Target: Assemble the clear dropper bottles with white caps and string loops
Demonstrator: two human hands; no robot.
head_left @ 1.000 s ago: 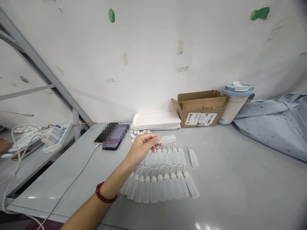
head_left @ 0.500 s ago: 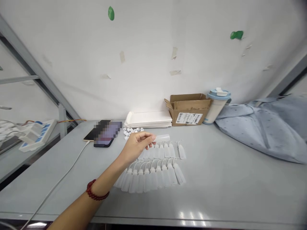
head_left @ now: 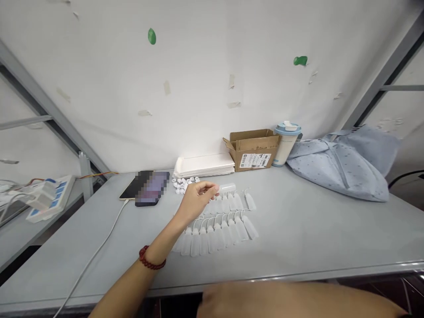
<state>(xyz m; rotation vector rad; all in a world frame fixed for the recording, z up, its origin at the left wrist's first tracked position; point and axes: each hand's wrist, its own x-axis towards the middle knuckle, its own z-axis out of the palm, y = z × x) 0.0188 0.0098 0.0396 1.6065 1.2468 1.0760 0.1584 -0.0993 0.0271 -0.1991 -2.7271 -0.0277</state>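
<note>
Wall and desk: a white wall [head_left: 192, 66] is standing along the far edge of the grey desk [head_left: 314, 238].
Far edge: a stack of envelopes [head_left: 207, 164], a cardboard box [head_left: 236, 157] and a lidded cup [head_left: 285, 150] are sitting side by side.
Left hand: the left hand [head_left: 198, 198] is pinching one end of a translucent bottle [head_left: 228, 187] between thumb and fingers, above the far row of bottles [head_left: 233, 202], toward the far edge.
Right hand: the right hand [head_left: 245, 302] is blurring beyond the near edge; I cannot tell how its fingers are standing.
Slip risk: the bottle is resting in a grip at one end only, so a loosened thumb could be dropping it onto the far row.
Snag risk: thin tubes are curving from the near row of bottles [head_left: 212, 238]; a low wrist could be dragging them askew.
Scatter risk: white caps [head_left: 185, 184] are lying loose beside the left hand; a knock could be rolling them away.
</note>
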